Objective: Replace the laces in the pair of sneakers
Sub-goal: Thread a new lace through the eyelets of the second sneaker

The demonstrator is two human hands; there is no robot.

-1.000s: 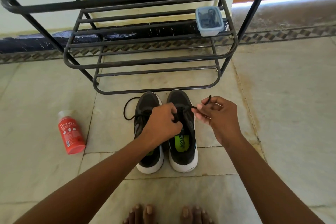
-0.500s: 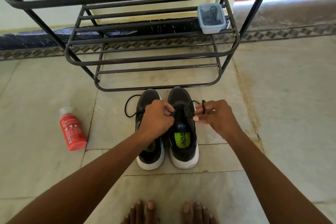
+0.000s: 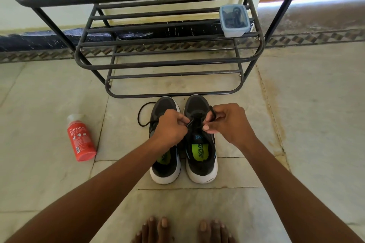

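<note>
pale stone tile floor, dark metal tube shoe rack against the wall. pair of sneakers, toes just under the rack's bottom bar, set side by side so both are reachable from a crouch. left hand and right hand each pinch an end of the black lace over the right sneaker, likely tensioning it. left sneaker trails a loose cord loop. mesh uppers, white rubber soles. red plastic bottle lies apart; lidded clear tub on the rack.
</note>
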